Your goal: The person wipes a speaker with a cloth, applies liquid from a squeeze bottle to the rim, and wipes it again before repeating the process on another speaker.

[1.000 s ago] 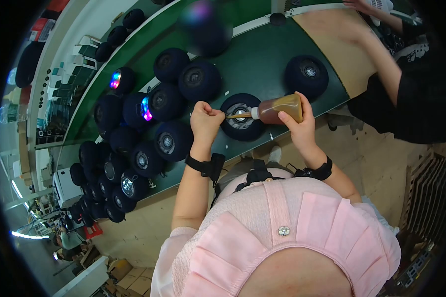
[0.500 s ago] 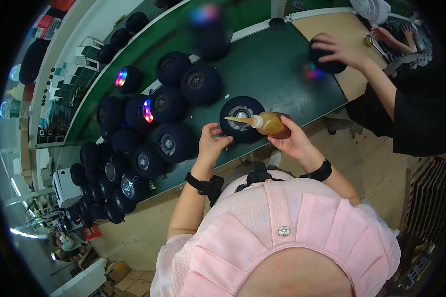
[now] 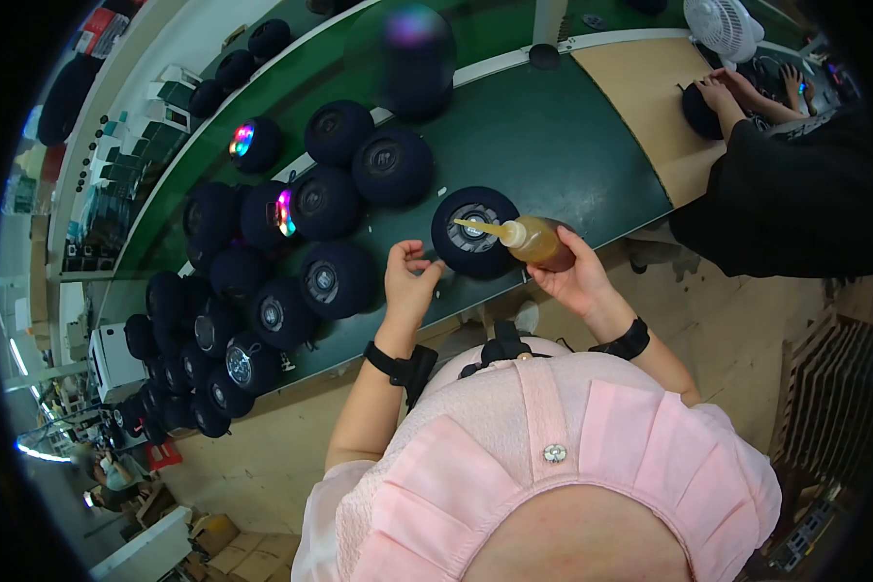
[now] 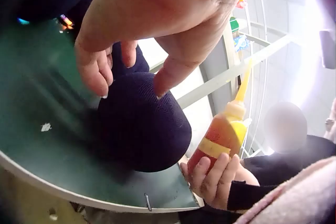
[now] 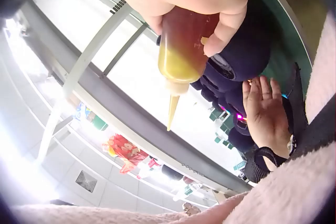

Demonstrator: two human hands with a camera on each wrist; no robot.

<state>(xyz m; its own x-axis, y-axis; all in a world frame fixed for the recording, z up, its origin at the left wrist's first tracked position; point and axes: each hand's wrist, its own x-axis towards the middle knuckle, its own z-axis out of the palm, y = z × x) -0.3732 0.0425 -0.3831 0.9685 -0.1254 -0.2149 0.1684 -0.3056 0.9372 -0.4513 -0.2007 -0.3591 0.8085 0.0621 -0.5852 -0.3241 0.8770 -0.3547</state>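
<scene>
In the head view my right hand (image 3: 582, 281) grips a squeeze bottle (image 3: 543, 242) of amber liquid, its long yellow nozzle (image 3: 479, 227) pointing left over a round dark cloth-covered unit (image 3: 463, 260). That unit, which looks like a speaker, lies on the green bench with its ringed grey face up. My left hand (image 3: 409, 281) is beside its near left side, fingers loosely bent and holding nothing. From the left wrist, thumb and fingertips overlap the cloth side of the unit (image 4: 144, 129). The right wrist view shows fingers wrapped round the bottle (image 5: 181, 58).
Several similar round units (image 3: 327, 278) crowd the bench on the left, some with coloured lights. Rightward, a brown board (image 3: 640, 87) covers the green bench top (image 3: 572, 145). There another person in black (image 3: 776, 204) handles a dark round unit (image 3: 698, 112) near a white fan (image 3: 723, 29).
My left hand has come away from the nozzle tip and dropped nearer me. The bottle has tilted, its base lower. The other person has moved a round unit from the bench's right onto the board.
</scene>
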